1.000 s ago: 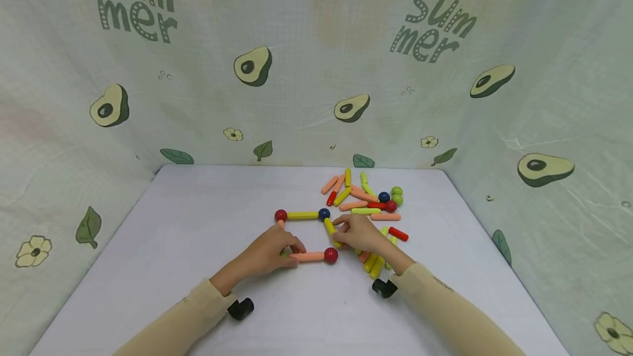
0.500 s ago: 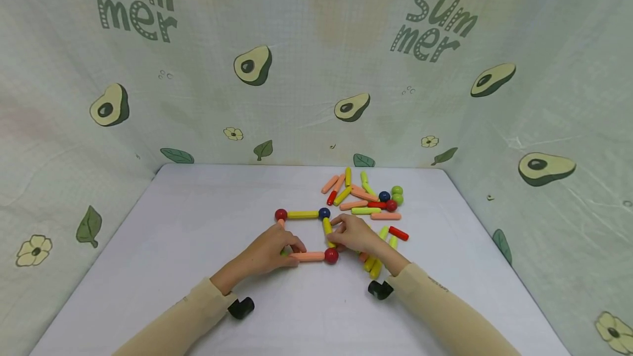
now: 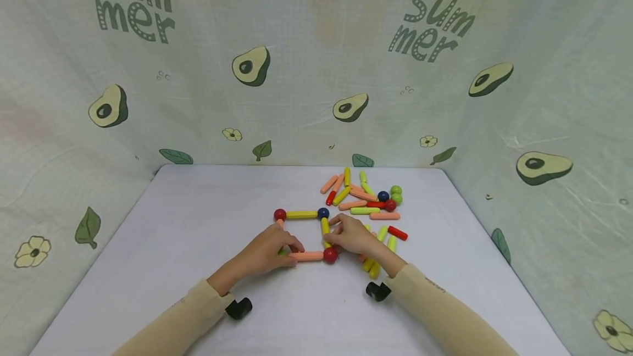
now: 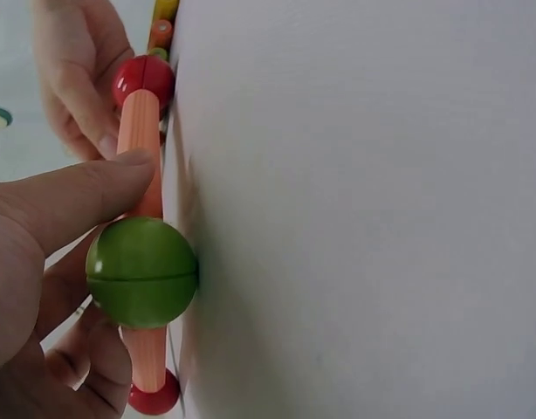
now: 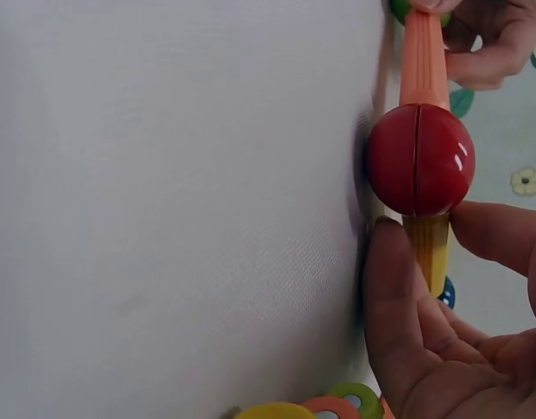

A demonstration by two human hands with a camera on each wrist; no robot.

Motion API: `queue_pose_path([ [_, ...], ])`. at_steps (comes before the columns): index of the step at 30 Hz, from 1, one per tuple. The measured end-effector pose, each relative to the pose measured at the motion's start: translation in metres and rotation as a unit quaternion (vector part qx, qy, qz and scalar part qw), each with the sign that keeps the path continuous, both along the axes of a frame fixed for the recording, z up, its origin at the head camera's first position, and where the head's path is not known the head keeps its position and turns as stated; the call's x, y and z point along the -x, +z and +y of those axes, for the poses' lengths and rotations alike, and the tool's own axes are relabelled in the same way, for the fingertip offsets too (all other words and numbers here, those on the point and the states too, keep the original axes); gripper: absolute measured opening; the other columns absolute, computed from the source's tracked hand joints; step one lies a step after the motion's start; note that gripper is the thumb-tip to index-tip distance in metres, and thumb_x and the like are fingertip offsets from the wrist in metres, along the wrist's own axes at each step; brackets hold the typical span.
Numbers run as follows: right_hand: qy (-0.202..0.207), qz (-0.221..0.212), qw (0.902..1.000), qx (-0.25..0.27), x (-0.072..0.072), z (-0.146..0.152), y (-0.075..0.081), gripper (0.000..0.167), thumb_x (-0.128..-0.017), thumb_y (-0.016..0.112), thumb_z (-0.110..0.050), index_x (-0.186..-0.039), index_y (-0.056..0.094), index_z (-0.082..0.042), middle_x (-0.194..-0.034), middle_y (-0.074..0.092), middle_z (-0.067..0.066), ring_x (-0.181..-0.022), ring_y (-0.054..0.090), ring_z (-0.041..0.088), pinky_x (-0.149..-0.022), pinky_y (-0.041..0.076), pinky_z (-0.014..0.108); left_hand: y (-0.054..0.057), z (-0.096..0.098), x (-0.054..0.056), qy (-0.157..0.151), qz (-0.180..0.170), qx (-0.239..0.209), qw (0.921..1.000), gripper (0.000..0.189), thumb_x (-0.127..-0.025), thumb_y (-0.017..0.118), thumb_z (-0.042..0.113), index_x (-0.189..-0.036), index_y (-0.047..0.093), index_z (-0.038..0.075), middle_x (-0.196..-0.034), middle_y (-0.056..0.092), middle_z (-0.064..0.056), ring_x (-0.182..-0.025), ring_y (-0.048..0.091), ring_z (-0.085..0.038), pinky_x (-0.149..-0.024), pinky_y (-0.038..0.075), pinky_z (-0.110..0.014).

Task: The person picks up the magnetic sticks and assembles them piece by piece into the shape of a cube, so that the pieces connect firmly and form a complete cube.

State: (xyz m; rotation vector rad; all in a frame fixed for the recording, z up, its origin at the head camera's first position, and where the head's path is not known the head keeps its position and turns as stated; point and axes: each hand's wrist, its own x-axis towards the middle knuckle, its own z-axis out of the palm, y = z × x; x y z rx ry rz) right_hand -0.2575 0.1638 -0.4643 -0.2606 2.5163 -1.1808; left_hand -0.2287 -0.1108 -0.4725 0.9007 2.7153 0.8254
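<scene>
On the white table lies a four-sided frame of rods and balls. My left hand (image 3: 267, 250) pinches the salmon rod (image 3: 307, 256) along its near side, close to a green ball (image 4: 142, 272). That rod meets a red ball (image 3: 330, 255) at the near right corner. My right hand (image 3: 353, 235) pinches the yellow rod (image 3: 325, 226) on the right side; its near end is at the red ball, its far end at a blue ball (image 3: 323, 213). Another yellow rod (image 3: 301, 215) runs along the far side to a second red ball (image 3: 279, 214). My left hand partly covers the left side.
Beyond my right hand is a pile of loose salmon, yellow, lime and red rods (image 3: 364, 210), with light green balls (image 3: 396, 194) at its right. More rods (image 3: 374, 269) lie under and beside my right wrist. A printed curtain (image 3: 296, 125) hangs behind the table.
My right hand has shifted slightly left, swinging the near end of the yellow rod to the red ball. My left hand has stayed in place on the salmon rod.
</scene>
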Motion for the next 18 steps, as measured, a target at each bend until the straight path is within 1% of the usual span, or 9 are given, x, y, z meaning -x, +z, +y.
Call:
queue_pose_path([
  [2, 0.004, 0.005, 1.0, -0.005, 0.0, 0.003, 0.002, 0.05, -0.098, 0.078, -0.029, -0.138, 0.06, -0.004, -0.091, 0.071, 0.003, -0.075, 0.068, 0.019, -0.071, 0.055, 0.029, -0.001, -0.003, 0.0, 0.007, 0.0, 0.0, 1.0, 0.024, -0.089, 0.089, 0.027, -0.111, 0.082, 0.028, -0.101, 0.073, 0.023, -0.102, 0.053, -0.011, -0.089, 0.047, -0.037],
  [4, 0.011, 0.02, 0.9996, -0.014, 0.0, 0.008, 0.007, 0.047, -0.099, 0.077, -0.028, -0.137, 0.062, -0.005, -0.092, 0.071, 0.003, -0.076, 0.069, 0.02, -0.07, 0.055, 0.029, -0.002, -0.006, -0.001, 0.01, 0.005, 0.0, 0.9999, 0.025, -0.088, 0.09, 0.027, -0.111, 0.082, 0.029, -0.1, 0.072, 0.024, -0.1, 0.052, -0.011, -0.086, 0.048, -0.034],
  [6, 0.015, 0.045, 0.9986, -0.024, 0.001, 0.017, 0.013, 0.042, -0.1, 0.077, -0.025, -0.136, 0.065, -0.006, -0.095, 0.071, 0.003, -0.076, 0.069, 0.021, -0.07, 0.055, 0.03, -0.002, -0.009, -0.002, 0.013, 0.013, 0.001, 0.9998, 0.026, -0.087, 0.091, 0.027, -0.111, 0.082, 0.029, -0.098, 0.071, 0.024, -0.098, 0.051, -0.011, -0.082, 0.048, -0.032],
  [8, 0.022, 0.081, 0.9955, -0.042, 0.004, 0.028, 0.021, 0.038, -0.1, 0.076, -0.021, -0.135, 0.067, -0.006, -0.099, 0.072, 0.003, -0.079, 0.068, 0.02, -0.07, 0.056, 0.031, -0.001, -0.013, -0.004, 0.014, 0.023, 0.006, 0.9996, 0.027, -0.086, 0.091, 0.027, -0.112, 0.082, 0.028, -0.094, 0.07, 0.024, -0.097, 0.05, -0.011, -0.082, 0.047, -0.031],
  [10, 0.023, 0.114, 0.9908, -0.07, 0.009, 0.041, 0.028, 0.036, -0.1, 0.075, -0.017, -0.134, 0.069, -0.007, -0.105, 0.072, 0.005, -0.083, 0.067, 0.021, -0.073, 0.057, 0.032, -0.001, -0.017, -0.005, 0.017, 0.028, 0.005, 0.9995, 0.028, -0.086, 0.091, 0.027, -0.112, 0.082, 0.028, -0.093, 0.069, 0.024, -0.096, 0.05, -0.011, -0.082, 0.046, -0.031],
  [14, 0.019, 0.172, 0.9761, -0.132, 0.024, 0.074, 0.038, 0.032, -0.1, 0.073, -0.013, -0.13, 0.07, -0.004, -0.116, 0.073, 0.012, -0.092, 0.064, 0.023, -0.082, 0.059, 0.038, 0.001, -0.023, -0.007, 0.019, 0.023, -0.019, 0.9994, 0.028, -0.087, 0.091, 0.024, -0.113, 0.082, 0.025, -0.098, 0.071, 0.018, -0.097, 0.053, -0.014, -0.084, 0.046, -0.033],
  [16, 0.014, 0.193, 0.9685, -0.157, 0.031, 0.092, 0.04, 0.03, -0.1, 0.073, -0.01, -0.128, 0.071, -0.002, -0.115, 0.072, 0.014, -0.092, 0.06, 0.025, -0.084, 0.057, 0.041, 0.002, -0.025, -0.007, 0.018, 0.015, -0.033, 0.9992, 0.027, -0.088, 0.09, 0.022, -0.113, 0.081, 0.025, -0.102, 0.071, 0.014, -0.098, 0.056, -0.015, -0.083, 0.048, -0.033],
  [18, 0.015, 0.212, 0.9621, -0.171, 0.037, 0.109, 0.039, 0.03, -0.098, 0.075, -0.008, -0.126, 0.071, 0.0, -0.112, 0.072, 0.015, -0.092, 0.059, 0.027, -0.083, 0.056, 0.043, 0.001, -0.026, -0.007, 0.016, 0.01, -0.038, 0.9991, 0.027, -0.089, 0.089, 0.022, -0.114, 0.08, 0.025, -0.104, 0.071, 0.013, -0.097, 0.059, -0.014, -0.082, 0.05, -0.031],
])
